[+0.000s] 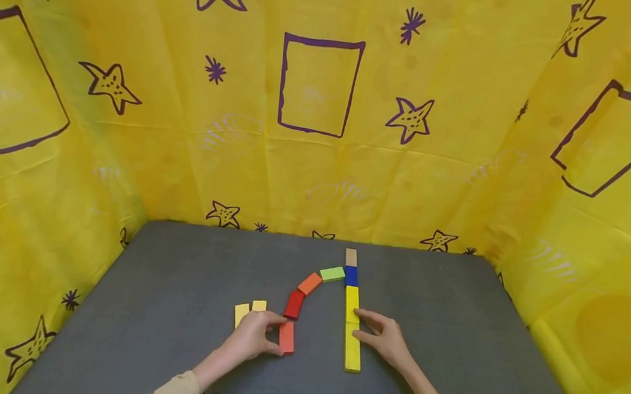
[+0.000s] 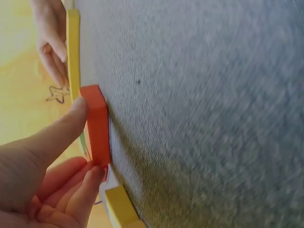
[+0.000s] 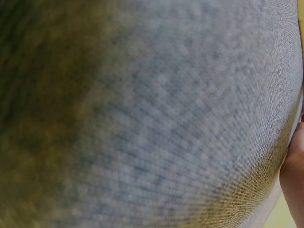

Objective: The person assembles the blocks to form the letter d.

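My left hand [image 1: 247, 335] pinches a coral-red wooden block [image 1: 287, 339] lengthwise. In the left wrist view, the thumb is at one end of that block [image 2: 97, 126] and the fingertips at the other. Beyond it a red block [image 1: 294, 305], an orange block [image 1: 310, 283] and a light green block [image 1: 333, 274] curve up to the right. Fingertips of my right hand [image 1: 389, 344] touch the right side of two bright yellow blocks, one far [image 1: 351, 299] and one near [image 1: 352, 354], laid end to end. The right wrist view shows mostly blurred cloth and part of the hand.
A blue block [image 1: 351, 276] and a tan block [image 1: 351, 257] extend the yellow line away from me. Two pale yellow blocks, one left [image 1: 241, 314] and one right [image 1: 259, 305], lie partly behind my left hand. Yellow patterned cloth [image 1: 311, 177] surrounds the dark grey tabletop [image 1: 170, 284].
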Motion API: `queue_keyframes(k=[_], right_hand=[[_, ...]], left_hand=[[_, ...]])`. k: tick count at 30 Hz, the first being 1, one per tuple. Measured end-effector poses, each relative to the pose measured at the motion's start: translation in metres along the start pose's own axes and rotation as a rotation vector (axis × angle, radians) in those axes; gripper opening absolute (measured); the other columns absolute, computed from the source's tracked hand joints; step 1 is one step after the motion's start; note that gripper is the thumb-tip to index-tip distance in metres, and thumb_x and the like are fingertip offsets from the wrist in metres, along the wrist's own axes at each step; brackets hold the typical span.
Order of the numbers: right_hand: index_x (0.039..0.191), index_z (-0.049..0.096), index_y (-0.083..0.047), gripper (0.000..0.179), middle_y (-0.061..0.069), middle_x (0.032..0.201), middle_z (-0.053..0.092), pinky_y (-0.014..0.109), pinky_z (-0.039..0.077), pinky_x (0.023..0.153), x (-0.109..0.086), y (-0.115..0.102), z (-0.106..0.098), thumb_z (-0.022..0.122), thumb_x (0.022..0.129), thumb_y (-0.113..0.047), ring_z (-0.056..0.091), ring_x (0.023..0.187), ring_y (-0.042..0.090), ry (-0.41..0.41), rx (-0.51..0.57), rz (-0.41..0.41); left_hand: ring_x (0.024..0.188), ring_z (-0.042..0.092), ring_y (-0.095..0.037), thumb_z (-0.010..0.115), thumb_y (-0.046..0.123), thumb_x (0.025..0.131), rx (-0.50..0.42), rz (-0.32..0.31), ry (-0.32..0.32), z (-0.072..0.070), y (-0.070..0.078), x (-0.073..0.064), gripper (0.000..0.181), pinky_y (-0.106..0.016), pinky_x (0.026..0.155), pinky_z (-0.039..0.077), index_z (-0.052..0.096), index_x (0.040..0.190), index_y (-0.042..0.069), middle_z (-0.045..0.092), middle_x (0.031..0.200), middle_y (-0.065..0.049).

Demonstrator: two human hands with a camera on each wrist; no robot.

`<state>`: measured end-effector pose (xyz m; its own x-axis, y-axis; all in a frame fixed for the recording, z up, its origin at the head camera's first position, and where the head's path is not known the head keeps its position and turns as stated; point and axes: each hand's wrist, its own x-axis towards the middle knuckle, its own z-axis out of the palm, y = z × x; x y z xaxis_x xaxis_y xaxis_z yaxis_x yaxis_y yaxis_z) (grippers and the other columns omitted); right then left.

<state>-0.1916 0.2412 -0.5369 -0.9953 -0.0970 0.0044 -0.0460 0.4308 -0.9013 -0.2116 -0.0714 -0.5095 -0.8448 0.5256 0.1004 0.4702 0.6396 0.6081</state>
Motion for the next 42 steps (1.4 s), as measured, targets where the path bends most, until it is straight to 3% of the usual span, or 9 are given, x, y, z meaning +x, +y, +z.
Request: queue_keyframes(k=[7,20,29,42], right_hand=[[0.128,0.057,0.001,0.047,0.019,0.131,0.058,0.045,0.041,0.101,-0.008,-0.026,-0.005,0.07,0.083,-0.007,0.051,0.125,0.037,-0.018,0.006,0.006],[0.127,0.058,0.0,0.047,0.019,0.13,0.058,0.046,0.041,0.101,-0.007,-0.024,-0.004,0.071,0.083,-0.008,0.052,0.125,0.037,-0.019,0.008,0.012],[0.126,0.059,0.0,0.046,0.019,0.129,0.059,0.047,0.041,0.101,-0.007,-0.026,-0.005,0.071,0.082,-0.007,0.053,0.123,0.037,-0.012,0.015,0.006],[0.127,0.058,0.001,0.047,0.019,0.13,0.059,0.046,0.04,0.101,-0.008,-0.027,-0.004,0.071,0.083,-0.007,0.052,0.124,0.037,-0.018,0.023,0.019]], left_hand=[[0.088,0.068,-0.024,0.09,0.017,0.057,-0.06,-0.056,0.077,0.006,0.004,-0.002,0.056,-0.031,0.073,0.056,0.07,0.105,-0.002,0.071,0.101,-0.014],[0.083,0.065,-0.019,0.089,0.019,0.058,-0.057,-0.149,0.168,0.014,0.013,-0.003,0.055,-0.031,0.069,0.053,0.071,0.105,-0.003,0.072,0.1,-0.013],[0.086,0.065,-0.02,0.089,0.021,0.059,-0.061,-0.22,0.168,0.016,0.017,-0.002,0.056,-0.036,0.073,0.053,0.071,0.107,-0.001,0.072,0.103,-0.012],[0.087,0.067,-0.021,0.09,0.022,0.057,-0.017,-0.223,0.184,0.02,0.018,-0.002,0.057,-0.038,0.073,0.054,0.071,0.106,0.0,0.072,0.101,-0.012]])
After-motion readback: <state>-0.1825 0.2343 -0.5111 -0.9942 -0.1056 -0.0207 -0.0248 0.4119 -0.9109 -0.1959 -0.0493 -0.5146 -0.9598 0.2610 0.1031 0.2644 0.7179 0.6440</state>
